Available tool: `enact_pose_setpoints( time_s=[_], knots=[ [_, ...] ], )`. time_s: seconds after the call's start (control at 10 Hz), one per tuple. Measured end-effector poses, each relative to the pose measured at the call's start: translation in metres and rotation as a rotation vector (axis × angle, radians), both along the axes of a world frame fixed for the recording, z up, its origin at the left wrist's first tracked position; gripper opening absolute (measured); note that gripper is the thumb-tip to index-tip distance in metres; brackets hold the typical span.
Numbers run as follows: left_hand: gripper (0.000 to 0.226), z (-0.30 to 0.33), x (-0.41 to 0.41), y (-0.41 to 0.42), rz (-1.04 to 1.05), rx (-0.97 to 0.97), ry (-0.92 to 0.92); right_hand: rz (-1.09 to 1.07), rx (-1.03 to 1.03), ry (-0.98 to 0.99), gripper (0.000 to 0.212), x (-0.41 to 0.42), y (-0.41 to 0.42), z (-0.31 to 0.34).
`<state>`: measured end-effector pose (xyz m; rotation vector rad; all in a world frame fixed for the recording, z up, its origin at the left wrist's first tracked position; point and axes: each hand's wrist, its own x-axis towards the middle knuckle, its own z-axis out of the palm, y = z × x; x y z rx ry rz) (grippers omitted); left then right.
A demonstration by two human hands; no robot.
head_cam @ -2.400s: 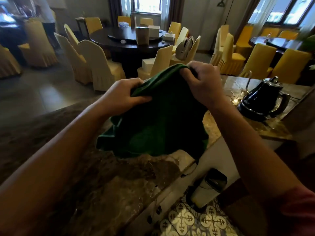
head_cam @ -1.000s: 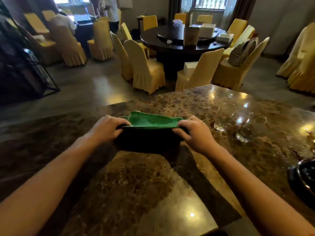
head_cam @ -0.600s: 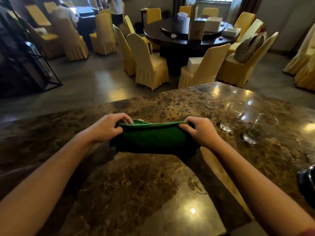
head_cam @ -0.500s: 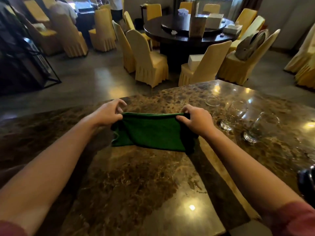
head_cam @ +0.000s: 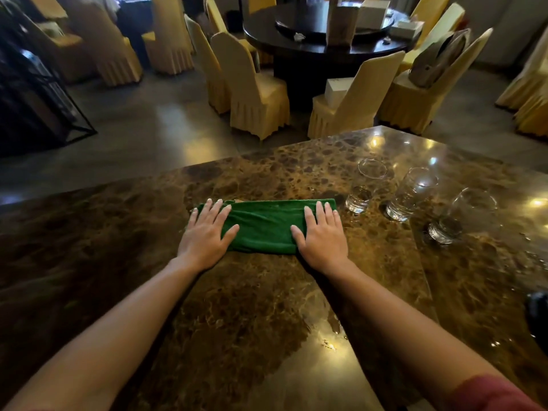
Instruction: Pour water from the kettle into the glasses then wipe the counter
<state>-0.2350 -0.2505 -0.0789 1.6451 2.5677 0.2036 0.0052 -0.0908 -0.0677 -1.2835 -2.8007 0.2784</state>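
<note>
Yellow-covered chairs (head_cam: 255, 93) ringed a dark round table (head_cam: 320, 46) across the upper frame; below lay the marble worktop (head_cam: 237, 321). At frame centre the green cloth (head_cam: 264, 225), held up by its top edge half a second before, now lay folded flat, so wiping looked ready to begin. Left hand (head_cam: 204, 232) and right hand (head_cam: 321, 235) each pressed one end, fingers straight, no grip. Three glasses (head_cam: 410, 194) stood right of the cloth. The kettle (head_cam: 538, 317) showed only as a dark shape at the right edge.
</note>
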Motion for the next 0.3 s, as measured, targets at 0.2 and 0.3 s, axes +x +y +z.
enact_pose_setpoints(
  time_s=[0.2,0.3],
  knots=[
    [0.074,0.011,-0.012,0.005,0.074,-0.161,-0.041,0.037,-0.036,-0.076,0.072,-0.014,0.033,0.011],
    [0.073,0.03,-0.014,0.009,0.066,-0.193,-0.035,0.05,-0.071,-0.077,0.072,-0.015,0.034,0.022]
  ],
)
